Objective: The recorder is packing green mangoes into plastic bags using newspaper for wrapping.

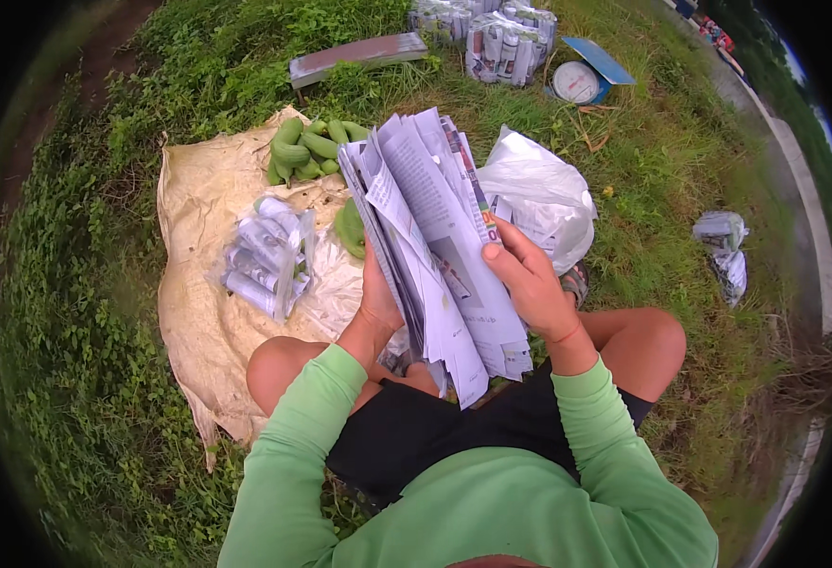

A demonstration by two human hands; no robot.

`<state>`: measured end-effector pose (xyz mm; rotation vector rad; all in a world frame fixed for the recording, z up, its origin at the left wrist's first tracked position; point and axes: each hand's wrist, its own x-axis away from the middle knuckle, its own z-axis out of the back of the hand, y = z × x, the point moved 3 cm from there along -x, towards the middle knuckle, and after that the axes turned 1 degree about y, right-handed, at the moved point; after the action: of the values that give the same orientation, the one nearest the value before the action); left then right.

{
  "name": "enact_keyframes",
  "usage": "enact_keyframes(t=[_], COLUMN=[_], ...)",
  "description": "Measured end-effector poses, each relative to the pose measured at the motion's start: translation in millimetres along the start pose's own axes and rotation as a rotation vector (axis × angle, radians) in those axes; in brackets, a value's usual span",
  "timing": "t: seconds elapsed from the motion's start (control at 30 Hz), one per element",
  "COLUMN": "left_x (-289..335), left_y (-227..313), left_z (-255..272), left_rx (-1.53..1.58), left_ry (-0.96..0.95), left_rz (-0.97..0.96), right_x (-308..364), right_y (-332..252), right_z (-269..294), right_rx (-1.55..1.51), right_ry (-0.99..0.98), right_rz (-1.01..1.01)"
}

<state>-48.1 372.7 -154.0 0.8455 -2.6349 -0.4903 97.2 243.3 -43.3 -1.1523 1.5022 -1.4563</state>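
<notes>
A thick stack of printed newspaper sheets (444, 256) is held upright and slightly tilted between my two hands, above my crossed legs. My left hand (378, 289) grips its left side, the fingers mostly hidden behind the paper. On the right edge, my right hand (530, 279) has its thumb on the front, with some fingers tucked behind. Just left of the stack sits a clear plastic bag of paper-wrapped rolls (269, 254). Smooth, long green fruits (304, 150) are piled behind it. A white plastic bag (544, 189) with printed paper in it stands beyond my right hand.
A tan sack sheet (194, 284) is spread over the grass at left. Farther off lie a worn plank (359, 57), clear bags of wrapped rolls (509, 47) and a blue dial scale (577, 83). More wrapped bundles (721, 232) rest at right, near a pale roadside edge (804, 180).
</notes>
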Motion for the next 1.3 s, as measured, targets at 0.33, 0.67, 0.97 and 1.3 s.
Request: enact_keyframes(t=[0.33, 0.67, 0.97, 1.3], left_x=[37.7, 37.0, 0.6, 31.1], left_y=[14.7, 13.8, 8.0, -68.9], left_z=[24.3, 27.6, -2.5, 20.7], left_rx=[0.043, 0.014, 0.048, -1.383], left_ry=[-0.011, -0.005, -0.141, -0.463], left_rz=[0.013, 0.017, 0.134, 0.593], right_x=[0.2, 4.9, -21.2, -124.0], right_y=[9.7, 28.2, -23.1, -45.5], right_z=[13.4, 26.2, 129.1, 278.3], right_rx=[-0.167, -0.055, 0.085, -0.163], right_ry=[0.013, -0.038, 0.337, 0.406], right_rz=[-0.117, -0.208, 0.014, -0.005])
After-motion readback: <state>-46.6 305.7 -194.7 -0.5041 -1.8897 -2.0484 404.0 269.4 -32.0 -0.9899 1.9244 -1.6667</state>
